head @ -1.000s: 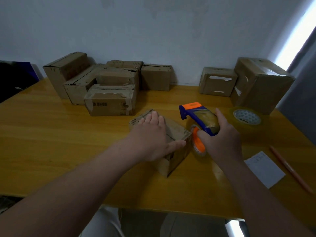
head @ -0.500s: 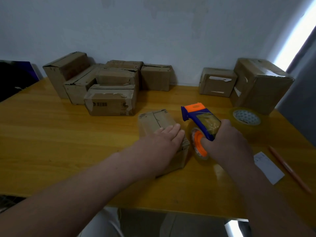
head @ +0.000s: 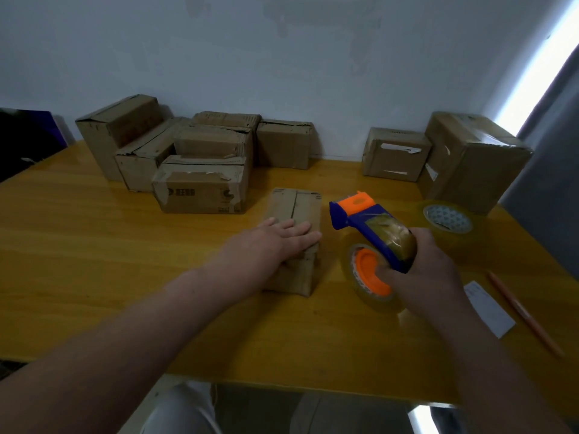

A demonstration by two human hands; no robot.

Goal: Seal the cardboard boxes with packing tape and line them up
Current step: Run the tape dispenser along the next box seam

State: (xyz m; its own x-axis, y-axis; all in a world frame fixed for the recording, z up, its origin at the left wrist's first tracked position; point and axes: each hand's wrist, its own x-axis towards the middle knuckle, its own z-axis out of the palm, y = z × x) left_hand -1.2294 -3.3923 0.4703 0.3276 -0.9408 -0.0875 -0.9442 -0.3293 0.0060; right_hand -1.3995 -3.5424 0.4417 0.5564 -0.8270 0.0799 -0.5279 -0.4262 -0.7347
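Note:
A small cardboard box [head: 297, 208] lies mid-table with its long side pointing away from me and its top flap seam showing. My left hand [head: 279, 242] rests flat on the near part of its top, fingers together, thumb down the near side. To the right of the box, my right hand [head: 423, 274] grips a blue and orange tape dispenser [head: 369, 227] holding a clear tape roll [head: 366, 274]. The dispenser's orange front end points toward the box's far right corner without touching it.
Several cardboard boxes [head: 200, 186] are grouped at the back left against the wall; two more boxes [head: 394, 155] stand back right. A spare tape roll [head: 446, 217], a white paper slip [head: 488, 308] and an orange pen [head: 523, 311] lie on the yellow table [head: 94, 261] at right.
My left hand has turned the small box from diagonal to pointing straight away from me. My right hand with the dispenser has shifted slightly toward me and to the right.

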